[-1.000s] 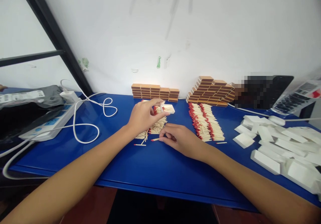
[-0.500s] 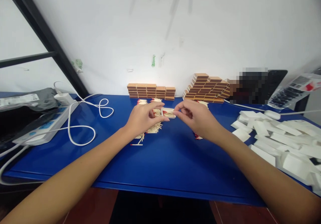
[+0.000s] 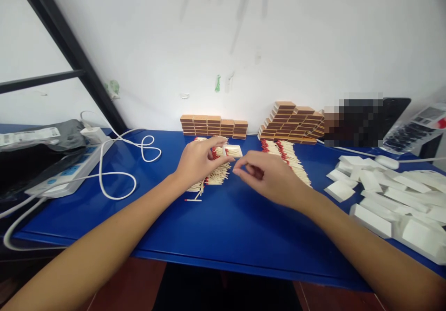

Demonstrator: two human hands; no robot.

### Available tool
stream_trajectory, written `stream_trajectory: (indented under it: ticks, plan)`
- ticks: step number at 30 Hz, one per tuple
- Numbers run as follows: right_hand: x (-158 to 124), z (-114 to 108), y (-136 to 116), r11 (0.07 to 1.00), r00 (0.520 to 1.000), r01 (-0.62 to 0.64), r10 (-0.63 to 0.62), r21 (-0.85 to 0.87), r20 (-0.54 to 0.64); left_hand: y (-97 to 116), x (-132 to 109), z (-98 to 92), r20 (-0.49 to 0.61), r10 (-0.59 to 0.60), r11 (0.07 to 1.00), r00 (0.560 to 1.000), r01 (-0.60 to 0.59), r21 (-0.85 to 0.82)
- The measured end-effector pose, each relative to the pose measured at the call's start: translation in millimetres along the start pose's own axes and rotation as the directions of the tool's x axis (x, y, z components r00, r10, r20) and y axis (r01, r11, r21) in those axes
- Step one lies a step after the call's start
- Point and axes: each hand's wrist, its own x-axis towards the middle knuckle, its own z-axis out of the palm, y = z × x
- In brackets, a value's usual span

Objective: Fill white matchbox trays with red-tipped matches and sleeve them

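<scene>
Blue table (image 3: 216, 236), white wall (image 3: 149, 46) behind; left hand (image 3: 195, 163) is pinching a tray (image 3: 232, 147) of matches (image 3: 235, 153) around 12 o'clock. Right hand (image 3: 270, 177) is curled near the tray's 4 o'clock, can't tell if it's holding anything.

Centre of the frame: 1 left hand (image 3: 197, 162), 1 right hand (image 3: 270, 176), 1 held white tray (image 3: 235, 146). Upper centre and right of centre: 2 matchbox stacks (image 3: 291, 123). Below the right stack: 2 rows of matches (image 3: 294, 160). Left: 1 power strip (image 3: 75, 174).
</scene>
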Motion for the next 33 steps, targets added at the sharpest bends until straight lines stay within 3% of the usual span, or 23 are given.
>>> stream_trajectory:
  ticks: [5, 9, 28, 33]
  plan:
    - [-7.6, 28.8, -7.9, 0.998, 0.983, 0.017, -0.027, 0.055, 0.181, -0.9, 0.2, 0.3, -0.018, -0.053, 0.999, 0.998, 0.053, -0.008]
    - [-8.7, 37.2, -8.3, 0.999, 0.966, -0.023, 0.01, 0.046, 0.258, 0.0, -0.2, 0.3, -0.025, -0.038, 0.999, 0.999, 0.038, -0.009]
    - [-6.8, 41.4, -11.6, 0.999, 0.966, -0.032, 0.021, 0.039, 0.259, 1.2, -1.0, 0.0, -0.014, -0.035, 0.999, 0.999, 0.035, 0.021]
    - [0.0, 48.2, -15.5, 0.99, 0.966, -0.135, 0.124, 0.032, 0.228, 2.0, -1.8, 0.4, 0.011, -0.039, 0.999, 0.999, 0.039, 0.027]
